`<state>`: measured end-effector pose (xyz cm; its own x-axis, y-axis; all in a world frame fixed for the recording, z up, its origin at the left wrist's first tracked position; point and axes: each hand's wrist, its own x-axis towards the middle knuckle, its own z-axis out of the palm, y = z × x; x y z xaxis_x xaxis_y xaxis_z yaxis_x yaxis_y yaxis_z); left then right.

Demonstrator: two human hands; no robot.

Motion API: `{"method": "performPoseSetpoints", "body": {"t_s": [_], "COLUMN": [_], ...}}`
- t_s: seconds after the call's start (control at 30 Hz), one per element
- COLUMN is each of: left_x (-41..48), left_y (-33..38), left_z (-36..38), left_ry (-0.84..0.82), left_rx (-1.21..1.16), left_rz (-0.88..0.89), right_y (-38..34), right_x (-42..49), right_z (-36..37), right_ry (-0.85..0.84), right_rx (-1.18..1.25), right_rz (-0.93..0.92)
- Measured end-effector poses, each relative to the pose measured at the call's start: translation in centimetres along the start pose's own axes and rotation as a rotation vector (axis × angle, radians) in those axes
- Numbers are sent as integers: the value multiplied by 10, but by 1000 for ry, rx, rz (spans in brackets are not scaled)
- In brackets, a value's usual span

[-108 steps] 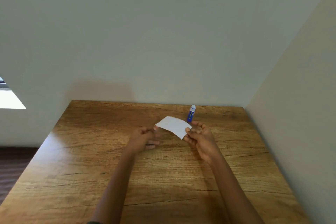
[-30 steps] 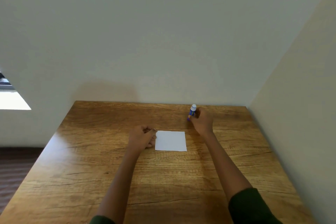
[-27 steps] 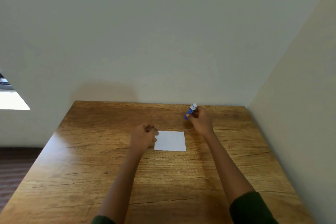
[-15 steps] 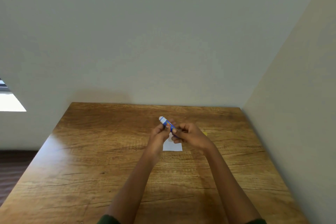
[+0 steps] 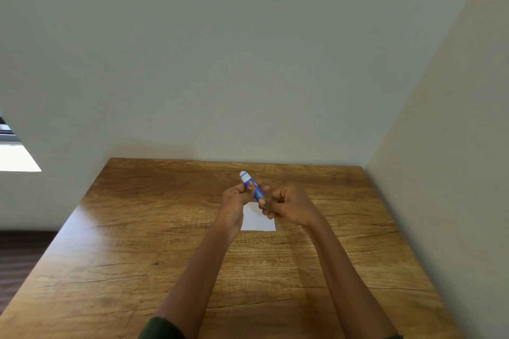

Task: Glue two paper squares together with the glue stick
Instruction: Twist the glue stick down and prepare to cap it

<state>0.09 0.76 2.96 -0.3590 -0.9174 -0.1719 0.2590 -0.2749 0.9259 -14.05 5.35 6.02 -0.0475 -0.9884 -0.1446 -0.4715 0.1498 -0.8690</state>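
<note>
Head view: a person's two hands meet above a wooden desk (image 5: pixel 137 256). The right hand (image 5: pixel 289 205) grips the lower end of a blue glue stick (image 5: pixel 254 190), likely to steady the barrel. The left hand (image 5: pixel 238 197) pinches it nearer the white cap (image 5: pixel 244 175), which points up and away, probably to pull it off. Just below and between both hands a white paper square (image 5: pixel 257 221) lies flat, handy for gluing. Whether it is one sheet or two stacked cannot be told.
</note>
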Motion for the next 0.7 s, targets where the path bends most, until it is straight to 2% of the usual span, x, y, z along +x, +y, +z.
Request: {"method": "performPoseSetpoints", "body": {"t_s": [0.1,0.17,0.23,0.33,0.43,0.57,0.7], "left_x": [0,2,3,3,4,6,8], "left_y": [1,5,10,17,20,23,25], "left_z": [6,9,10,6,2,-2,-1], "left_ry": [-4,-11,-35,-70,-77,-56,-39], "left_rx": [-51,-26,-19,13,12,31,70], "left_rz": [-34,-12,10,42,43,32,-3], "right_y": [-1,-2,-7,-15,-11,-10,-16], "right_x": [3,1,-2,-8,-8,-8,-5], "right_z": [7,14,11,-4,-4,8,14], "right_ry": [235,331,213,-100,-164,66,259], "right_rx": [-239,-273,-73,161,291,279,43], "right_rz": [3,-7,24,186,135,57,32]}}
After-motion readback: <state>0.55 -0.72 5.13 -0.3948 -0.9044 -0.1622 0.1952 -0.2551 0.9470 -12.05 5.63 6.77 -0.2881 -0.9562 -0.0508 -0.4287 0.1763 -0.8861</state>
